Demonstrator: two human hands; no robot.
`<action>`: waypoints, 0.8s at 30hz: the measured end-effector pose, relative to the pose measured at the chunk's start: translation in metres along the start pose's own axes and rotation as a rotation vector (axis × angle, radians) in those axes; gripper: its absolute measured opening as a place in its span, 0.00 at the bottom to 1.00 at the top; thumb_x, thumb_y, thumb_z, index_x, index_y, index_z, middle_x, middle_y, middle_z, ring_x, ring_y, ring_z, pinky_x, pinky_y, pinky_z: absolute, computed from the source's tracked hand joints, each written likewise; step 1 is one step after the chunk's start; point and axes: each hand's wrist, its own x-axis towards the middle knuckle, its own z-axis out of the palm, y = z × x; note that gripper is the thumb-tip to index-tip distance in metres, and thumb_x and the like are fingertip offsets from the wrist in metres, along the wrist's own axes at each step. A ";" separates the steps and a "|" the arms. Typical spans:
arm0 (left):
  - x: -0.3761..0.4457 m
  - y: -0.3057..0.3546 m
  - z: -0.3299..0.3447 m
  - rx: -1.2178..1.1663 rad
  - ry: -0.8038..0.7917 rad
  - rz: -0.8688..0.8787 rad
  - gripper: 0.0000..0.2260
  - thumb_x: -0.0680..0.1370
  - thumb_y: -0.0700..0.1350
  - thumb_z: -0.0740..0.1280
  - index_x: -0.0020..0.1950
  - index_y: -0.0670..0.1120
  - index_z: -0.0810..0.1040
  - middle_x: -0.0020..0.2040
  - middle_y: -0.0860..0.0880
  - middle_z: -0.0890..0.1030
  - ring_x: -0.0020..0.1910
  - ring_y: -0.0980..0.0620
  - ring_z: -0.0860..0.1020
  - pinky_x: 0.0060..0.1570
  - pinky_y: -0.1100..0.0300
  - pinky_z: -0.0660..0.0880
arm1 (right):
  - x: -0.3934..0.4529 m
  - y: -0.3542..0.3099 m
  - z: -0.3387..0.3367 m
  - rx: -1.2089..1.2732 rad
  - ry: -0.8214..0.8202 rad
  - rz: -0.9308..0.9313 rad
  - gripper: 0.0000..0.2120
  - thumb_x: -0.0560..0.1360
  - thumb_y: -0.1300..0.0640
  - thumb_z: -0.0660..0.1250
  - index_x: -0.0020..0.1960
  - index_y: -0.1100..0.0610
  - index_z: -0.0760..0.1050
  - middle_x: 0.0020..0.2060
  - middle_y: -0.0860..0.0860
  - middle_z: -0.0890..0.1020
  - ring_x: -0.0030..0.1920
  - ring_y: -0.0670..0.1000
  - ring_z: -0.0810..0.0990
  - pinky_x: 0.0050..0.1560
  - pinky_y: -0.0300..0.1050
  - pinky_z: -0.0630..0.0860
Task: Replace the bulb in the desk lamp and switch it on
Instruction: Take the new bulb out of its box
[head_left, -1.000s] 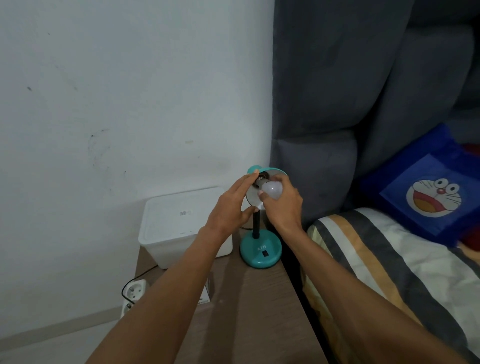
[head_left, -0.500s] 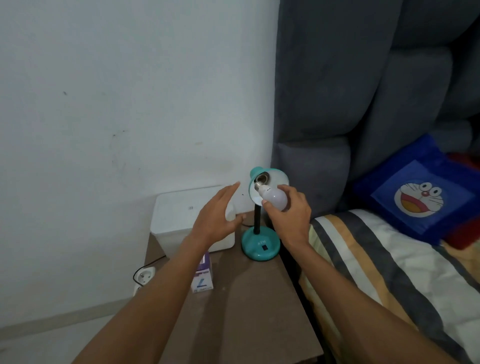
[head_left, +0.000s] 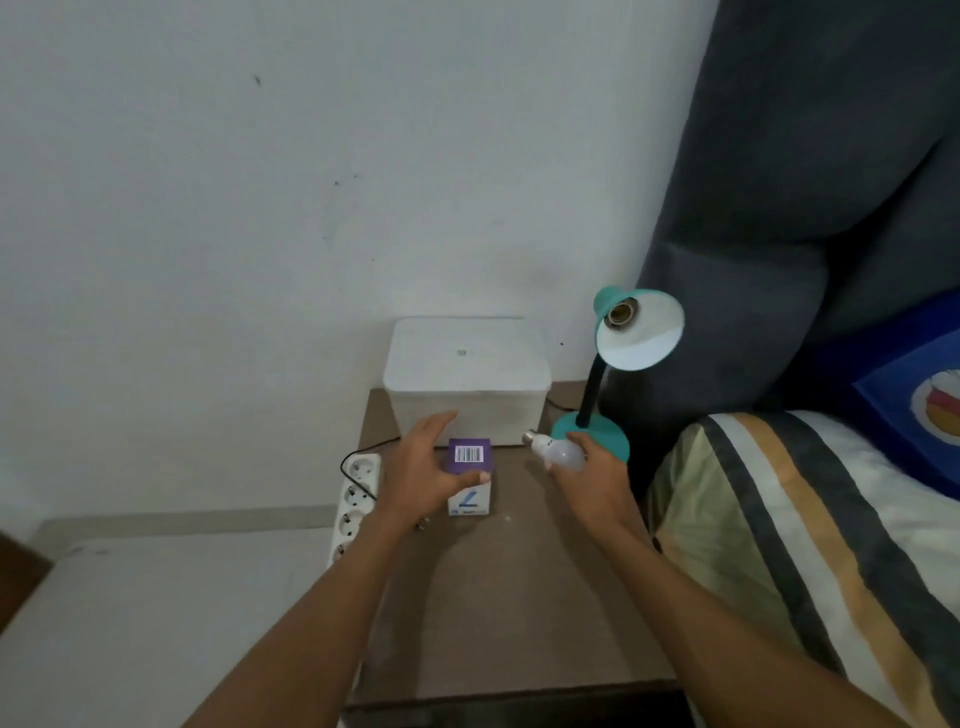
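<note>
The right hand (head_left: 592, 478) grips a white bulb (head_left: 558, 451) by its globe, its metal screw base pointing left toward the white bin, low over the brown bedside table (head_left: 519, 597). The bulb is out of the teal desk lamp (head_left: 618, 358), whose shade tilts toward the camera and shows 1 bare socket (head_left: 621, 314). The lamp's round base stands at the table's back right corner, just behind the right hand. The left hand (head_left: 426, 478) is spread, fingers loosely curved, its thumb touching a small purple-and-white box (head_left: 470, 475). The box top carries a barcode; its front print is too blurred to read. Behind stands a lidded white bin (head_left: 467, 384) with a tiny unreadable mark. A white power strip (head_left: 356, 493) lies left of the table.
</note>
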 end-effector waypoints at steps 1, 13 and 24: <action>0.000 -0.003 0.004 -0.024 -0.006 -0.007 0.46 0.64 0.57 0.84 0.78 0.50 0.69 0.75 0.48 0.73 0.70 0.51 0.72 0.67 0.57 0.69 | 0.000 0.004 0.005 -0.028 -0.015 0.019 0.25 0.75 0.56 0.73 0.71 0.55 0.73 0.65 0.57 0.79 0.62 0.55 0.78 0.61 0.48 0.75; 0.000 -0.037 0.039 -0.170 0.026 -0.068 0.42 0.65 0.47 0.85 0.76 0.46 0.72 0.67 0.49 0.79 0.64 0.54 0.78 0.59 0.68 0.76 | 0.013 0.043 0.053 -0.118 -0.049 0.084 0.26 0.72 0.54 0.75 0.68 0.51 0.74 0.61 0.52 0.80 0.59 0.51 0.79 0.60 0.54 0.79; 0.001 -0.046 0.041 -0.197 0.016 -0.046 0.45 0.64 0.47 0.85 0.78 0.45 0.70 0.68 0.46 0.80 0.62 0.55 0.79 0.54 0.79 0.73 | 0.031 -0.011 0.049 -0.233 -0.125 -0.463 0.19 0.77 0.53 0.72 0.66 0.53 0.78 0.64 0.51 0.80 0.65 0.51 0.76 0.65 0.50 0.75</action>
